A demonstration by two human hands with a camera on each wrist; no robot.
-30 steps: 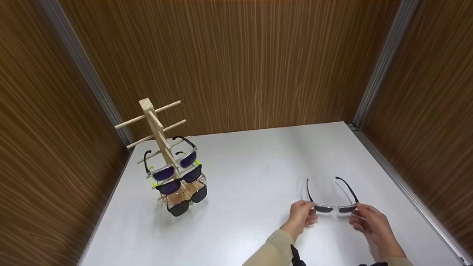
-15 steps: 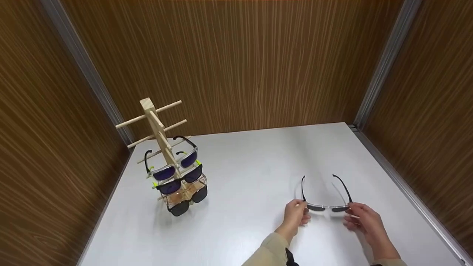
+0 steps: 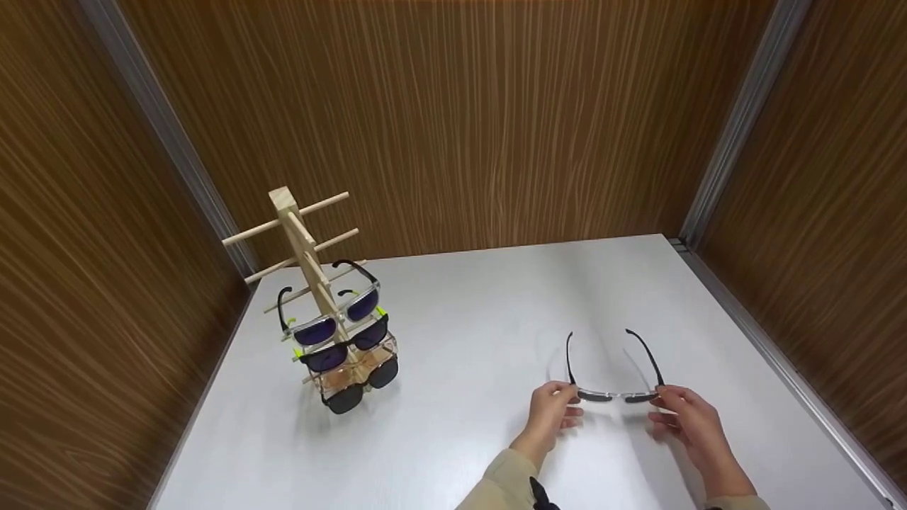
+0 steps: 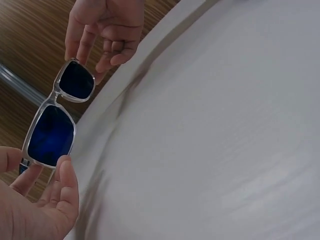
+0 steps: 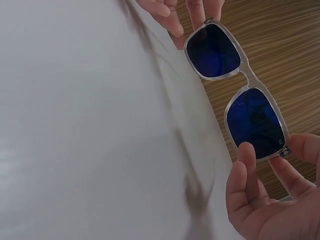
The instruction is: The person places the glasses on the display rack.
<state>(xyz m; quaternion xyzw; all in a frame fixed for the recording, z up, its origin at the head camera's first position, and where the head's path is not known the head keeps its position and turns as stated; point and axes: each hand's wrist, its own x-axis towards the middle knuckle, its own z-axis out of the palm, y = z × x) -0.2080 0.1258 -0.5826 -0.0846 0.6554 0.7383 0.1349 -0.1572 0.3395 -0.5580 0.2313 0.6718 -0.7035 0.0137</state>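
Note:
A pair of sunglasses (image 3: 594, 396) with a clear frame, dark blue lenses and black temples spans the space between both hands, at the right of the head view. Its temples are unfolded and point away from the person. My left hand (image 3: 550, 416) pinches the left end of the frame near the hinge. At the opposite hinge, my right hand (image 3: 691, 425) pinches the other end between thumb and fingers. In the left wrist view the lenses (image 4: 51, 135) face the camera, thumb and fingers at the outer corner. The right wrist view shows the same grip at the other lens (image 5: 255, 122).
A wooden display rack (image 3: 305, 255) stands at the left of the white table (image 3: 468, 340). Several glasses hang on its lower pegs, among them clear-framed sunglasses (image 3: 315, 331) and black ones (image 3: 346, 400). Bare pegs stick out near its top. Wood-grain panels (image 3: 453, 127) enclose the table.
Both hands have moved left together with the sunglasses and slightly away from the person. The lenses now look narrower from above. The rack has stayed in place.

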